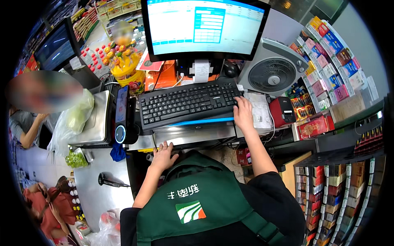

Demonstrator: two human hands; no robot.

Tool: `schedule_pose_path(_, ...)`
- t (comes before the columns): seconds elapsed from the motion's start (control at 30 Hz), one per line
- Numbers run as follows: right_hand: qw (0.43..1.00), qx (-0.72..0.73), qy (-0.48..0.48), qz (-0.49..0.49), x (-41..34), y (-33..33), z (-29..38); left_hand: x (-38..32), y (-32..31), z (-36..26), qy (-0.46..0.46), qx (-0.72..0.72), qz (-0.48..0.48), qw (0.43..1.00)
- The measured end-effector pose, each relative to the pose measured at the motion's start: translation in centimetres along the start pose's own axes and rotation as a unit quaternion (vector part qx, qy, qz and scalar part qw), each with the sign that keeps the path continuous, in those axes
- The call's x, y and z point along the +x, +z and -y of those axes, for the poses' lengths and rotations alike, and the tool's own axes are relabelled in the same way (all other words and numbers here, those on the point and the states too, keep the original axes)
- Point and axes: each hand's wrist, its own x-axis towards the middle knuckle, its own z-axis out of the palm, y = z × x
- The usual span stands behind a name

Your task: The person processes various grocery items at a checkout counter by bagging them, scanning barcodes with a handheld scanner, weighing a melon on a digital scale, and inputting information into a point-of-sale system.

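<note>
My right hand (245,114) rests at the right end of a black computer keyboard (187,103), with fingertips over the number pad and nothing held. My left hand (163,156) lies palm down, fingers apart, on the front edge of the metal counter (197,132) below the keyboard. Behind the keyboard stands a lit monitor (206,29) with a dialog box on its screen. A printed paper strip (201,70) hangs below the monitor. Left of the keyboard is a payment device (122,115) with a glowing ring.
A plastic bag of green produce (78,115) sits on a metal scale (97,123) at left. Bagged grapes (76,158) and a black handheld stand (112,180) lie nearer me. Two people stand across the counter. A box fan (272,72) and red speaker-like box (282,111) stand right.
</note>
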Motion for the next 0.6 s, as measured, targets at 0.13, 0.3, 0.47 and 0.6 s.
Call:
schedule_pose_path(0.13, 0.998, -0.017, -0.052, -0.013, 1.5, -0.5, 1.0, 0.1, 0.0, -0.1, 0.008, 0.004, -0.003, 1.0)
schedule_pose_path(0.3, 0.998, -0.027, -0.063, 0.007, 2.1, -0.7, 1.8, -0.1, -0.3, -0.1, -0.005, 0.01, 0.006, 1.0)
schedule_pose_path(0.47, 0.994, 0.049, 0.095, -0.027, 1.1, -0.3, -2.6, -0.2, -0.9, -0.3, -0.005, -0.003, 0.012, 1.0)
schedule_pose_path(0.6, 0.983, 0.132, 0.128, -0.009, 0.3, -0.9, -2.6, -0.2, -0.3, 0.0, -0.001, 0.009, -0.002, 1.0)
